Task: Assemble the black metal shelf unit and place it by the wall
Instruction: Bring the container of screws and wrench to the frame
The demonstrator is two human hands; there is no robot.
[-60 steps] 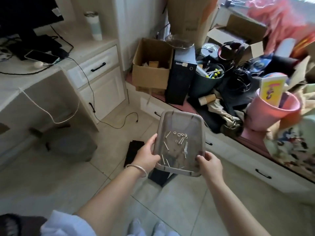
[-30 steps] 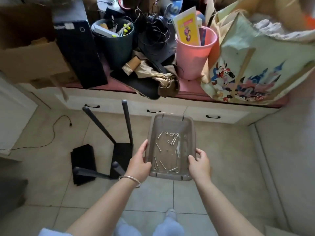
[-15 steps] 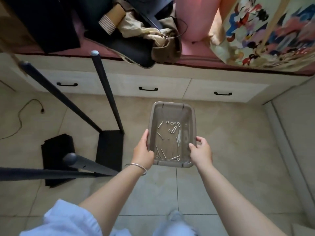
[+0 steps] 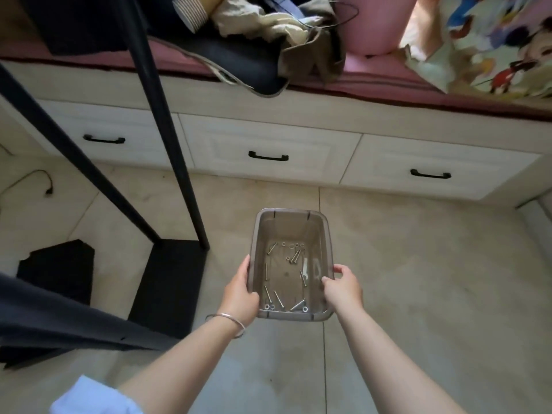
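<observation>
A pale tiled floor [image 4: 418,279] fills most of the view, bounded at the far side by a row of cream drawers [image 4: 268,150] with black handles under a dark red cushioned ledge [image 4: 373,85] heaped with cloth, a pink bucket [image 4: 373,28] and a cartoon-printed bag [image 4: 493,46]. Compared with two seconds ago, the desk, monitor and cardboard boxes have been swung out of sight and the view has been brought down and closer to the floor. On the left, the partly assembled black metal shelf unit [image 4: 170,282] is now seen large: a flat black panel lies on the tiles, two black tubes [image 4: 167,121] rise from its far end, and a further dark part crosses the near left corner. A separate black piece [image 4: 56,270] lies on the floor further left. Just right of the frame, a translucent grey tray [image 4: 291,231] is carried over the floor and appears lower than before. It is gripped at its left rim by the left hand [image 4: 240,294], a bangle on that wrist, and at its right rim by the right hand [image 4: 343,286], fingers curled over the edges. Loose screws and washers [image 4: 286,276] lie scattered inside. The fasteners appear to have been brought to the frame, so setting the tray down beside it and bolting further parts is judged the likely next step; assembly remains far from finished.
</observation>
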